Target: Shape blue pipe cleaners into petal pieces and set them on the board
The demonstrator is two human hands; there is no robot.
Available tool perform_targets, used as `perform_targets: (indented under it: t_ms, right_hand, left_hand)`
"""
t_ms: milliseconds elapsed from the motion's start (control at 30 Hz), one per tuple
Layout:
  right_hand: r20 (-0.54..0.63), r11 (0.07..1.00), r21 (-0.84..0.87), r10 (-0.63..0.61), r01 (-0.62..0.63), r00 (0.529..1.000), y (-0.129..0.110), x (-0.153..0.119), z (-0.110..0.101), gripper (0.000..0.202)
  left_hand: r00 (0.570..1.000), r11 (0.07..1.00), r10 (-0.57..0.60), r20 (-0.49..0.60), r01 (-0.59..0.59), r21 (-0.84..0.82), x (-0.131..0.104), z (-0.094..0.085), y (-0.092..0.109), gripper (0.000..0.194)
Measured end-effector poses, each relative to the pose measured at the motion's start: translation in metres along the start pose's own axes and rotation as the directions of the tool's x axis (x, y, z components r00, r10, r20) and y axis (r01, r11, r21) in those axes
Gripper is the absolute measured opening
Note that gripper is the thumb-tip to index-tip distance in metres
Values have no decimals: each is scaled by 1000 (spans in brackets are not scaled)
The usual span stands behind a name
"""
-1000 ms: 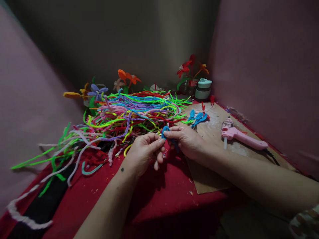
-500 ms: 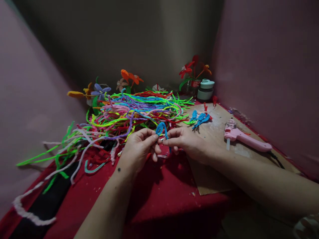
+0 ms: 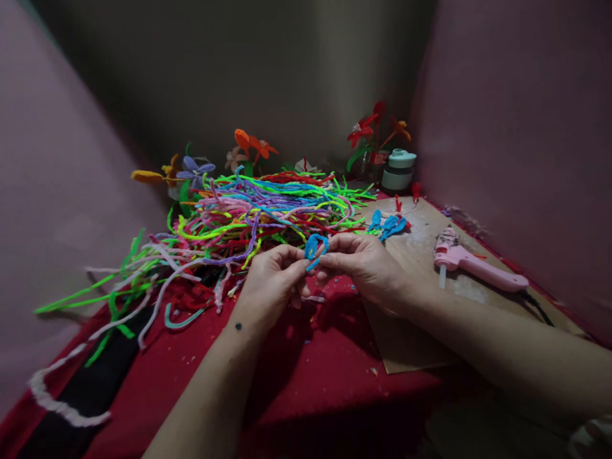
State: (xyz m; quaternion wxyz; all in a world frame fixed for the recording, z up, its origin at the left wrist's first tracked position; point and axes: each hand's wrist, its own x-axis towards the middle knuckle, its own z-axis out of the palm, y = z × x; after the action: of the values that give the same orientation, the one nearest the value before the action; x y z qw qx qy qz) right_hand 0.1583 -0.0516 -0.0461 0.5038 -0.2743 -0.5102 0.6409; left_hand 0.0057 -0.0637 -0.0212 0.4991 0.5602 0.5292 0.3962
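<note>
A blue pipe cleaner [image 3: 313, 245], bent into small loops, is held between both hands above the front of the red-covered table. My left hand [image 3: 277, 274] pinches its lower left part between thumb and fingers. On the right side my right hand [image 3: 356, 261] is closed on the same blue piece, thumb against forefinger. Just behind the hands lies a large heap of coloured pipe cleaners [image 3: 272, 201]. Several blue looped pieces [image 3: 389, 225] rest on the brown board, beyond my right hand.
A pink glue gun [image 3: 471, 264] lies on the brown board [image 3: 396, 344] at right. Fuzzy flowers [image 3: 261, 148] and a mint-lidded jar [image 3: 398, 171] stand at the back. Loose strands spread left across a black strip [image 3: 95, 376].
The blue pipe cleaner's right end, hanging down before, is now curved round beside the loop. My right hand has turned slightly with it. The whole view has shifted slightly.
</note>
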Motion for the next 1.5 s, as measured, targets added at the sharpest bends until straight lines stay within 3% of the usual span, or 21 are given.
perform_targets:
  t_ms: [200, 367, 500, 667, 967, 1233, 1500]
  right_hand:
    - [-151, 955, -287, -127, 79, 980, -2, -1, 2, 10]
    - [-163, 861, -498, -214, 107, 963, 0, -2, 1, 8]
    - [-152, 838, -537, -207, 95, 966, 0, -2, 1, 9]
    - [-159, 877, -476, -153, 61, 975, -2, -2, 3, 10]
    - [-128, 970, -244, -13, -19, 992, 2, 0, 0, 14]
    - [-155, 990, -9, 135, -138, 979, 13, 5, -6, 17]
    - [-94, 984, 136, 126, -113, 987, 10, 7, -4, 14]
  left_hand:
    - [1000, 999, 4, -13, -4, 50, 0, 5, -3, 11]
    - [998, 994, 13, -54, -7, 113, -2, 7, -1, 8]
    - [994, 989, 41, -103, -26, 143, -3, 10, -2, 8]
    - [989, 989, 98, -110, -85, 122, -2, 12, -6, 8]
    - [994, 985, 74, 76, -60, -164, 3, 10, -11, 12]
    - [995, 935, 38, 92, -2, -355, 6, 9, -18, 16]
    - [998, 947, 34, 45, -18, -321, 5, 7, -15, 12]
